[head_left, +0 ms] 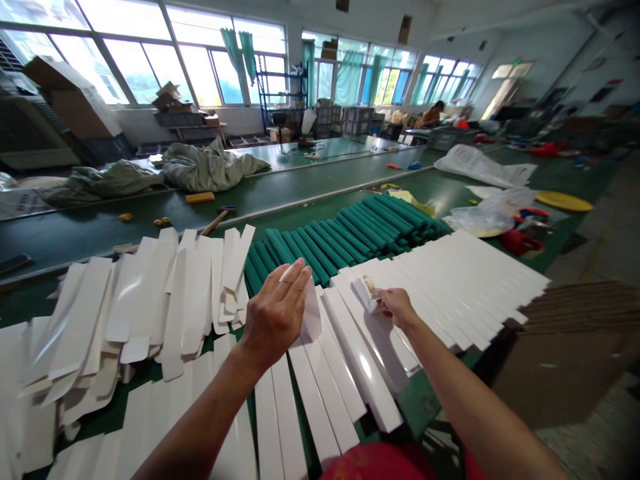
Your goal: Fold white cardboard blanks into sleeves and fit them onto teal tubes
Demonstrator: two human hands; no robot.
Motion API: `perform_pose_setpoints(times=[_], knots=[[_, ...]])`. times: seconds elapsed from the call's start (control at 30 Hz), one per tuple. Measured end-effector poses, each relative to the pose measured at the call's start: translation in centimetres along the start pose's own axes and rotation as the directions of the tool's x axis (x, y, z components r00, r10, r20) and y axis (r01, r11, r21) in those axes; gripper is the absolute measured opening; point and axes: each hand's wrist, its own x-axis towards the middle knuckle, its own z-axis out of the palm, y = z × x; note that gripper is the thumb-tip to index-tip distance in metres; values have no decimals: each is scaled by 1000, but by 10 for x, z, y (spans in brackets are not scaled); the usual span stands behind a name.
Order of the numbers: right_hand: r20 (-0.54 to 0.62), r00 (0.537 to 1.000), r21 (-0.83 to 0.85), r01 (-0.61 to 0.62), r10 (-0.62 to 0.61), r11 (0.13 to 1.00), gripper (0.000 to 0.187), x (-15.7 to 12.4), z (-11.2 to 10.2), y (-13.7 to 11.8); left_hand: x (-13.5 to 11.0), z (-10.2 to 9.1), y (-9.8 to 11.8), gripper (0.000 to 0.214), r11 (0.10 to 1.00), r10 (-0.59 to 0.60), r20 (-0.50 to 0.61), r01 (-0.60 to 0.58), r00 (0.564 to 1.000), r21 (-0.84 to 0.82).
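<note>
My left hand [277, 313] is raised over the table with fingers together, pinching the end flap of a long white carton [311, 313]. My right hand [395, 305] is closed on a small roll of tape in a white dispenser [367, 291], held at the end of another white carton. Rows of long flat white cartons [450, 280] lie side by side under both hands. Behind them sits a row of dark green rods [350, 233].
A loose heap of folded white cartons [150, 307] lies at the left. The green table [300, 187] carries crumpled grey sheeting [205, 167], plastic bags [490, 213] and a yellow plate [565, 200]. A cardboard box [565, 347] stands at the right. A person [433, 115] works far back.
</note>
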Motion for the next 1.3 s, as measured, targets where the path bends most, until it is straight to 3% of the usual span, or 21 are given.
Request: perform_pose_setpoints(times=[0.17,0.47,0.67,1.03,1.13,1.2,1.3], knots=[[74,994,129,-87,78,988,22,1,-5,-8,-1,-1,0,44,1000,-14,-7,14,1000,-18],[99,988,446,61,-117,893,17,-15,-26,23,-2,-1,2,47,999,-25,-15,25,1000,-44],[151,986,479,-15,-65,878,28,-18,-26,38,-3,1,1,46,998,-31,-6,31,999,-48],[100,995,504,-53,3,862,31,-28,-4,45,-2,3,-5,43,986,-103,-4,101,995,-132],[70,997,483,-3,-35,876,34,-48,-6,33,0,3,-2,39,982,-135,17,136,991,-129],[100,985,501,71,-140,863,35,-74,-8,9,1,5,1,37,978,-173,11,173,985,-118],[262,874,601,184,-409,778,36,-125,-7,-46,1,8,7,37,974,-196,-10,194,981,-119]])
